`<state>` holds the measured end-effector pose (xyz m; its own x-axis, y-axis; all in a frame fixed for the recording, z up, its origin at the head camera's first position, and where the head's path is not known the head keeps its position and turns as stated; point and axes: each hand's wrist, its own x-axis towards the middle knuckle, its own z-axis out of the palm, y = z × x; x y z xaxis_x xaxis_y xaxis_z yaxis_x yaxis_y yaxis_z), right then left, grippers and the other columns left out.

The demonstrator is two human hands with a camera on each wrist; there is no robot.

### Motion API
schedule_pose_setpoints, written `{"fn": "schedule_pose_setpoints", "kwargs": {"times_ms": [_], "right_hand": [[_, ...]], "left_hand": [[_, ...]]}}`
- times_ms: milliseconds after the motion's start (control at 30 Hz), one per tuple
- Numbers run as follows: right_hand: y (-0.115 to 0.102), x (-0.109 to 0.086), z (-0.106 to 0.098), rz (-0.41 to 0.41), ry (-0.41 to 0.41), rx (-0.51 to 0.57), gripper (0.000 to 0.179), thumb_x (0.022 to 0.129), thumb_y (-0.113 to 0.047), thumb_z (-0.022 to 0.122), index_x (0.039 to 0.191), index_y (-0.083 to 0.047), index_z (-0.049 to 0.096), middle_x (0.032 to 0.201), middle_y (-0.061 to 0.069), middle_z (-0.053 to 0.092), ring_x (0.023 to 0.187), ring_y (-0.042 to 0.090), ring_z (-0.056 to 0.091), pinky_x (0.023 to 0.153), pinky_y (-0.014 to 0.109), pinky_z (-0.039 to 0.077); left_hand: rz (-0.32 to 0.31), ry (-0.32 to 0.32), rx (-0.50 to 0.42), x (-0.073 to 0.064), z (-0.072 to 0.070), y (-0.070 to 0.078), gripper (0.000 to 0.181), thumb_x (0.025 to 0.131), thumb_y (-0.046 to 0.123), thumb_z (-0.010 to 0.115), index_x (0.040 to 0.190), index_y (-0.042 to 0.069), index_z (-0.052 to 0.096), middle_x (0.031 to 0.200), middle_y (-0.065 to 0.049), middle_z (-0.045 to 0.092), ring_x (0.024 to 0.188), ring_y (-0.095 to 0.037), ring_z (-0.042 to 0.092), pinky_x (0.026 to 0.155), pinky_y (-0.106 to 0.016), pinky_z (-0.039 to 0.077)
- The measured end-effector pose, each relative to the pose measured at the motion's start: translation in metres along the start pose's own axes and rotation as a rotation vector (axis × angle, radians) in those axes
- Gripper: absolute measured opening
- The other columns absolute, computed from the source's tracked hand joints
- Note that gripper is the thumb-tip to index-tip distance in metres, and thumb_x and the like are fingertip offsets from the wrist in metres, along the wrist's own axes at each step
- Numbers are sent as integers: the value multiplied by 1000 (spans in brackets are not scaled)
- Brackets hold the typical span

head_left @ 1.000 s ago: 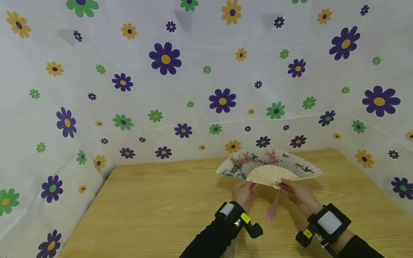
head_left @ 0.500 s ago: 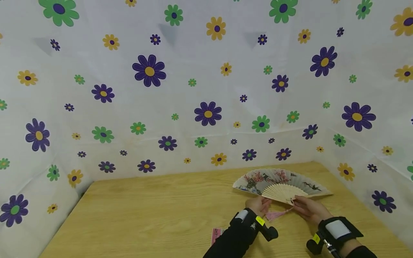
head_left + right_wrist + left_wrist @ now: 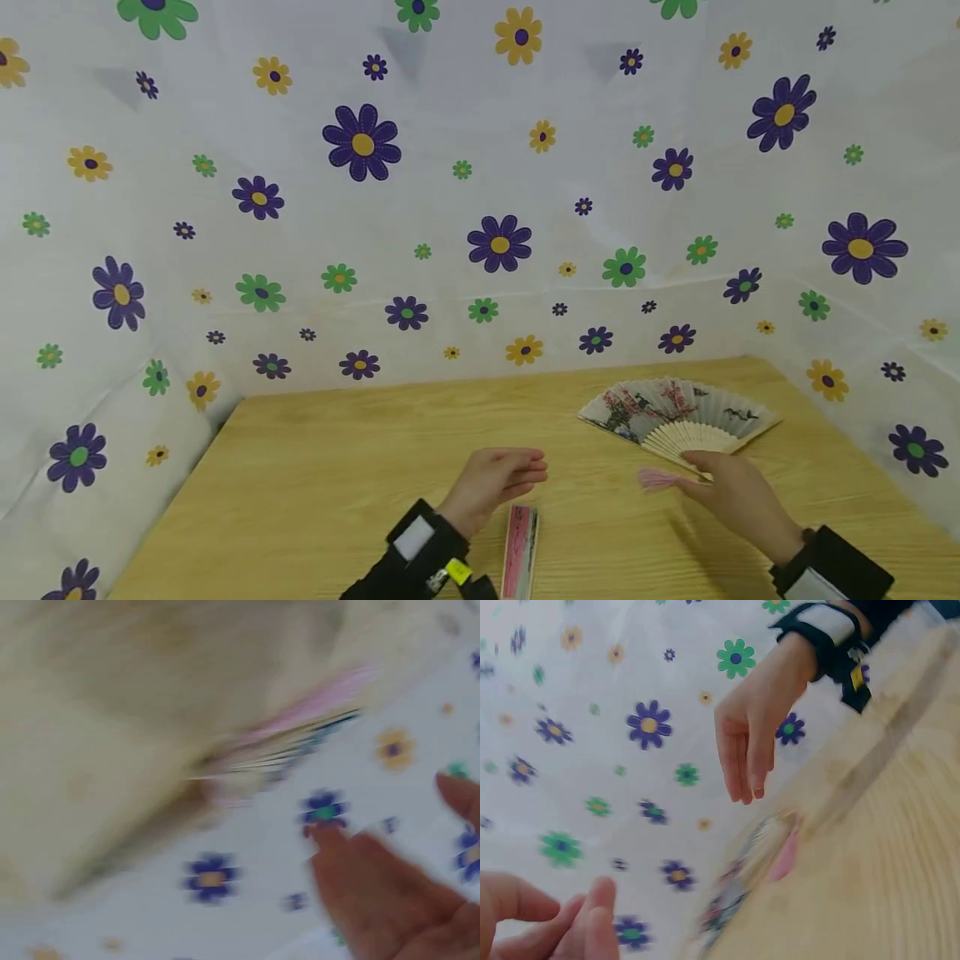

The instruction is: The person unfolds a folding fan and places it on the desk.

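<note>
An unfolded folding fan (image 3: 678, 408) with printed blossoms and pale ribs lies on the table at the right. Its pink tassel (image 3: 656, 479) stretches left of the ribs' pivot. My right hand (image 3: 746, 500) overlaps the pivot end in the head view. The left wrist view shows that right hand (image 3: 754, 724) above the fan (image 3: 739, 874), fingers pointing down and apart from it. Relaxed and holding nothing, my left hand (image 3: 491, 483) hovers left of the fan. In the right wrist view the fan (image 3: 255, 776) is blurred, away from the right fingers (image 3: 337, 859).
A narrow pink printed box (image 3: 519, 550) lies on the wooden table (image 3: 360, 500) near the front, just below my left hand. White flowered cloth (image 3: 435, 200) walls the table at the back and both sides.
The fan has come down onto the table, and both hands have let go of it. My left hand has moved away to the left, uncovering the pink box.
</note>
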<state>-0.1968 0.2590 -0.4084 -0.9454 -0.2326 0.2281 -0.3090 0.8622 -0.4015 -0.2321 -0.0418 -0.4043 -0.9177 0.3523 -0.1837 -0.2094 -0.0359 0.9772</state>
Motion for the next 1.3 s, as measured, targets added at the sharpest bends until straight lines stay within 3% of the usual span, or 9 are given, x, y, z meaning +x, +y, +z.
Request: {"fn": "schedule_pose_setpoints", "kwargs": {"times_ms": [100,233,400,533,667,900,1067,1200,1300], "right_hand": [[-51,11,13,-416,-43,-68,29,76,-7,79,103,3,73,99,17,75,88,28,69,73,46,60],[-107,23,38,-931,-157,-196,30,75,-11,82,104,-9,75,101,1,75,92,12,66,78,29,58],[-145,21,71,-1240,-323,-269,20,92,-28,65,108,-18,74,102,-9,74,94,-1,62,83,17,51],[-158,18,88,-1270,-455,-205,22,97,-28,57,106,-16,73,98,-8,74,90,-3,61,82,10,47],[-159,19,94,-1305,-444,-221,18,97,-26,56,99,-17,72,90,-10,73,82,-5,59,83,10,45],[-158,20,64,-1338,-172,-374,13,93,-28,65,101,-20,72,93,-11,71,87,2,60,90,27,47],[-160,22,41,-1322,6,-517,24,81,-19,77,105,-20,72,98,-12,71,94,4,61,94,30,49],[-154,22,41,-1269,107,-431,35,72,-15,83,105,-19,71,101,-8,71,99,8,59,92,33,50],[-142,21,47,-1075,267,-213,50,61,-5,85,108,-11,69,105,3,70,99,17,61,83,39,54]], "left_hand": [[79,-19,124,-36,-32,16,32,102,10,49,124,-11,61,114,-22,70,95,-18,68,85,-28,59],[96,-22,192,-71,-55,22,32,102,12,51,120,-12,63,106,-17,73,92,-19,69,81,-27,60],[32,-46,240,-100,-71,10,32,101,11,52,117,-13,65,102,-18,74,88,-19,70,78,-30,61],[-19,-51,277,-116,-81,-3,30,101,8,51,115,-15,65,101,-24,74,85,-20,71,77,-33,61],[-37,-99,308,-118,-79,-18,26,98,4,55,109,-16,67,96,-24,74,82,-22,71,73,-31,62],[5,-159,394,-116,-63,-39,24,91,14,68,95,-9,75,88,-21,75,70,-13,66,62,-23,58],[54,-198,281,-112,-46,-41,31,91,14,67,97,-16,71,79,-11,74,63,-4,62,55,-12,52],[12,-179,163,-108,-37,-41,35,92,12,65,102,-22,64,69,9,65,61,0,58,52,-10,50],[-35,-107,105,-104,-33,-41,31,95,10,62,108,-18,65,74,9,68,67,-3,62,62,-14,57]]}}
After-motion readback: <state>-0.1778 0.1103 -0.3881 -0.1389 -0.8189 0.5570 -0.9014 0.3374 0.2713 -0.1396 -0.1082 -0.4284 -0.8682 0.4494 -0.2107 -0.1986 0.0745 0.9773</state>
